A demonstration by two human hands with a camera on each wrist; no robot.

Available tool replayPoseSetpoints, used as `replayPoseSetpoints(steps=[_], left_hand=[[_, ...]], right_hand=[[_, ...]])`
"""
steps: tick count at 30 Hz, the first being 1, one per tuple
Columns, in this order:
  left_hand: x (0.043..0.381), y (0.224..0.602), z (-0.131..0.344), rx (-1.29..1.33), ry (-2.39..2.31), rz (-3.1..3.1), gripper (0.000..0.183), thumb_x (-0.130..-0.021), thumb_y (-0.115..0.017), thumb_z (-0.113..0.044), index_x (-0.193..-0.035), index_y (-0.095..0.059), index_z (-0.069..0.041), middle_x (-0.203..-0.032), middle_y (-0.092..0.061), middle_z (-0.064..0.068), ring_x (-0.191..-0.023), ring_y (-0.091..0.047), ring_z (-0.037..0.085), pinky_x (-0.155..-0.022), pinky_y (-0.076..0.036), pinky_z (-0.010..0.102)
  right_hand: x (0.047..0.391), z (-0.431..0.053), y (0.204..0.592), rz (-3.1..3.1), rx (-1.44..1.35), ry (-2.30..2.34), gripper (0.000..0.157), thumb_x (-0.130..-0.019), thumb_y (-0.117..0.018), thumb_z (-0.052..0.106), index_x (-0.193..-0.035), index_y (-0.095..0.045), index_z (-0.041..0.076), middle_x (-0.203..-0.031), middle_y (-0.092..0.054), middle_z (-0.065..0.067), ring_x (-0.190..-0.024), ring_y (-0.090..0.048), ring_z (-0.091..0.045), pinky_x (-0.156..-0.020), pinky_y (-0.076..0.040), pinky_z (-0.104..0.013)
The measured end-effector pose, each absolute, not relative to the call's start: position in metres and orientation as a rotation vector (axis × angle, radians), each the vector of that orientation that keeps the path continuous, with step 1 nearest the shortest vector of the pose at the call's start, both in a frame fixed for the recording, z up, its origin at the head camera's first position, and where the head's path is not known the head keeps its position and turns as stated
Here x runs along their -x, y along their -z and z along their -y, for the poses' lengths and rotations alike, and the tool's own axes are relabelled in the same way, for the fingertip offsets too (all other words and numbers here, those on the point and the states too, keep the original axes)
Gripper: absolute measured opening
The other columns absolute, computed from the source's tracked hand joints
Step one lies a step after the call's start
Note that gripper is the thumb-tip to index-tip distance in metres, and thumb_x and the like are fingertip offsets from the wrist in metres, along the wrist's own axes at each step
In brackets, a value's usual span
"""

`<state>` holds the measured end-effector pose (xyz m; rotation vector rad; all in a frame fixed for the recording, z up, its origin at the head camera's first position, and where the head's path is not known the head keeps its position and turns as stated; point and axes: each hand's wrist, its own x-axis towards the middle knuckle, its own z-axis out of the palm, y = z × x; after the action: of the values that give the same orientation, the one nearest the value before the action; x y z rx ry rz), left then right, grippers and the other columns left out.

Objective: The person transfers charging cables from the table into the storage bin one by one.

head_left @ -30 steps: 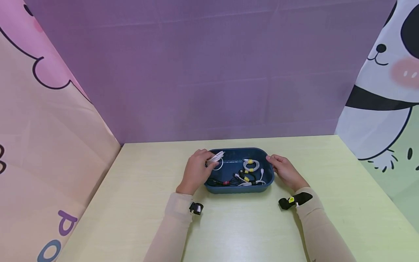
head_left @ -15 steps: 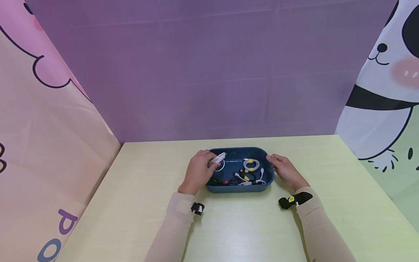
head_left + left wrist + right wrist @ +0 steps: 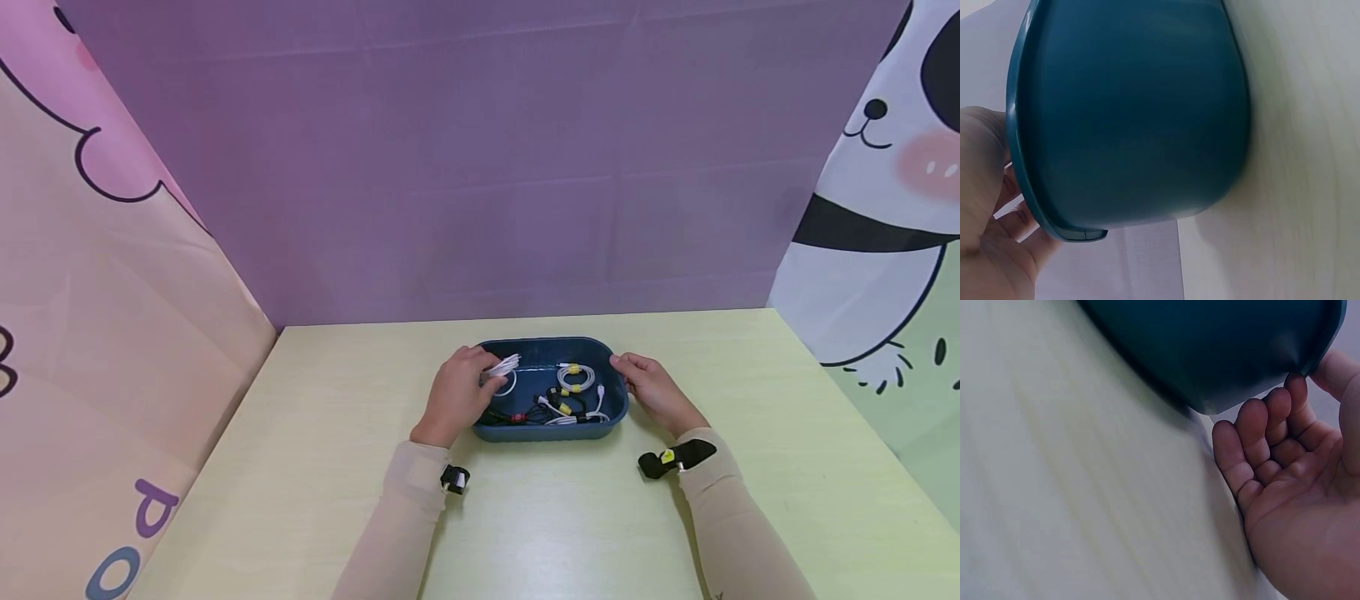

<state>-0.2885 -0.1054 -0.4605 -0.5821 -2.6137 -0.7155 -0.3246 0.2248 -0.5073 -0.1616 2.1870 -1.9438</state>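
Observation:
A dark blue plastic bin (image 3: 543, 433) stands on the table with several bundled cables inside. Over its left end, my left hand (image 3: 456, 392) pinches a bundled white cable (image 3: 504, 365) between thumb and fingers; a loop of it hangs down into the bin. In the left wrist view the bin's outer wall (image 3: 1135, 112) hides this cable, and my left hand (image 3: 991, 212) shows behind the rim. My right hand (image 3: 654, 390) pinches the bin's right rim, thumb on top; the right wrist view shows the other fingers (image 3: 1250, 425) curled below the rim.
In the bin lie a coiled white cable with yellow ties (image 3: 576, 379), a black cable with a red tie (image 3: 517, 417) and a white cable with a black tie (image 3: 558, 422). A purple backdrop (image 3: 525, 167) rises behind the pale wooden table (image 3: 555, 533).
My left hand has moved slightly right and down with the white cable, farther over the bin. The bin's left end has shifted a little; my right hand stays on the rim.

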Motion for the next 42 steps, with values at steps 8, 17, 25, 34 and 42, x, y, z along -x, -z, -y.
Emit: replayPoseSetpoints(steps=[8,17,25,34,42], left_hand=[[0.2868,0.4608,0.1036,0.581,0.697,2.667,0.018,-0.088,-0.081,-0.018,-0.103,-0.077,-0.009,-0.097,-0.073,0.003,-0.086,-0.059,0.018,-0.075,-0.053,0.034],[0.2854,0.4627,0.1014,0.587,0.707,2.698,0.016,-0.089,-0.080,-0.019,-0.102,-0.077,-0.010,-0.094,-0.071,0.001,-0.081,-0.055,0.015,-0.070,-0.050,0.031],[0.2866,0.4648,0.0993,0.608,0.669,2.706,0.018,-0.090,-0.079,-0.021,-0.104,-0.077,-0.010,-0.096,-0.072,0.002,-0.084,-0.057,0.016,-0.073,-0.052,0.031],[0.2853,0.4669,0.1011,0.592,0.651,2.716,0.018,-0.089,-0.080,-0.022,-0.103,-0.078,-0.010,-0.096,-0.072,0.001,-0.083,-0.057,0.016,-0.073,-0.051,0.031],[0.2864,0.4702,0.1010,0.625,0.642,2.720,0.019,-0.090,-0.080,-0.023,-0.105,-0.077,-0.011,-0.096,-0.071,0.002,-0.086,-0.060,0.017,-0.078,-0.054,0.034]], right_hand=[[0.3245,-0.2252,0.5079,-2.200,0.168,1.944,0.029,-0.107,-0.053,0.034,-0.084,-0.056,0.017,-0.078,-0.046,0.010,-0.076,-0.046,-0.007,-0.071,-0.040,-0.021],[0.3247,-0.2247,0.5070,-2.226,0.153,1.908,0.029,-0.108,-0.052,0.035,-0.086,-0.056,0.016,-0.080,-0.045,0.008,-0.078,-0.046,-0.008,-0.072,-0.038,-0.022],[0.3251,-0.2249,0.5076,-2.226,0.149,1.911,0.029,-0.107,-0.052,0.035,-0.085,-0.056,0.017,-0.079,-0.045,0.009,-0.077,-0.046,-0.008,-0.072,-0.038,-0.022],[0.3269,-0.2196,0.5064,-2.215,0.168,1.906,0.029,-0.107,-0.053,0.036,-0.085,-0.055,0.017,-0.079,-0.045,0.008,-0.078,-0.045,-0.008,-0.072,-0.037,-0.023],[0.3251,-0.2226,0.5080,-2.224,0.170,1.900,0.031,-0.107,-0.053,0.038,-0.084,-0.054,0.017,-0.078,-0.044,0.009,-0.077,-0.045,-0.008,-0.071,-0.038,-0.023]])
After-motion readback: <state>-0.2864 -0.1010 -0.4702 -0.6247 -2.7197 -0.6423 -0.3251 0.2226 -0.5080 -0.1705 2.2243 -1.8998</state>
